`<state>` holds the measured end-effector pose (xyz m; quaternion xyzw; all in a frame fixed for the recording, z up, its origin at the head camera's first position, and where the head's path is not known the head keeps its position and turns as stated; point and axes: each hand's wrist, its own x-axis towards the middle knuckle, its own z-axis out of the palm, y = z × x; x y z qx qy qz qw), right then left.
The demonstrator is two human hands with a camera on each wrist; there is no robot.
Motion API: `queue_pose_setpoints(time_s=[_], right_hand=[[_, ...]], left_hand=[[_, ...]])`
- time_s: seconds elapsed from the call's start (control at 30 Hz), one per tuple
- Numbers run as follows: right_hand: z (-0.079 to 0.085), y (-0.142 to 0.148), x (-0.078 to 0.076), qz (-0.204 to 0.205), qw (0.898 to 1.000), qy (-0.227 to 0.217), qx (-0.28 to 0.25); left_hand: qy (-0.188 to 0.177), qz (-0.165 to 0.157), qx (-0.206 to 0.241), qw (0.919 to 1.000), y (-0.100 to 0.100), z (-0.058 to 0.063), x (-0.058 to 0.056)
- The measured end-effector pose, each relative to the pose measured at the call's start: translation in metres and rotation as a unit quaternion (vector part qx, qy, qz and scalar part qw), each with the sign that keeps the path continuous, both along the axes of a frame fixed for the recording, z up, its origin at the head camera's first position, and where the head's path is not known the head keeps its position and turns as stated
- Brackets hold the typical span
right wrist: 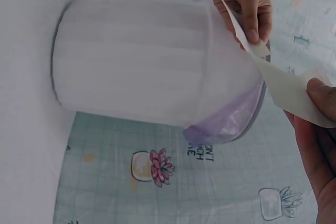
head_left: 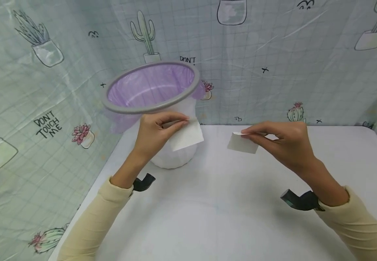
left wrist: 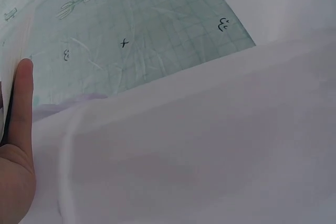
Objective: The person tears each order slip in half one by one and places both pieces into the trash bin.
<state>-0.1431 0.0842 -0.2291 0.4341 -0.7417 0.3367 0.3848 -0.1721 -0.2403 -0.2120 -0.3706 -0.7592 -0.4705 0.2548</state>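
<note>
My left hand (head_left: pixel 155 132) pinches a small white piece of paper (head_left: pixel 188 135) between thumb and fingers, in front of the bin's wall. Farther right, my right hand (head_left: pixel 283 139) pinches another piece of white paper (head_left: pixel 242 144) by its upper edge, above the table. A gap separates the two papers in the head view. Behind the left hand stands a white bin (head_left: pixel 175 157) with a grey rim (head_left: pixel 149 108) and a purple bag (head_left: pixel 152 85) lining it. The right wrist view shows the left hand (right wrist: pixel 245 6) and the right hand's paper (right wrist: pixel 289 88) near the bin.
The bin stands on a white table (head_left: pixel 221 217), toward its back left. A sheet printed with cacti (head_left: pixel 240 72) hangs behind the table and along its left side. Black wrist mounts (head_left: pixel 300 200) sit at both sleeves.
</note>
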Motion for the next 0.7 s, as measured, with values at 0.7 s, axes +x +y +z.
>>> queue_pose_setpoints(time_s=[0.7], right_hand=[[0.034, -0.024, -0.007, 0.012, 0.996, 0.044, 0.077]], left_hand=[[-0.082, 0.027, -0.069, 0.9939, -0.028, 0.053, 0.022]])
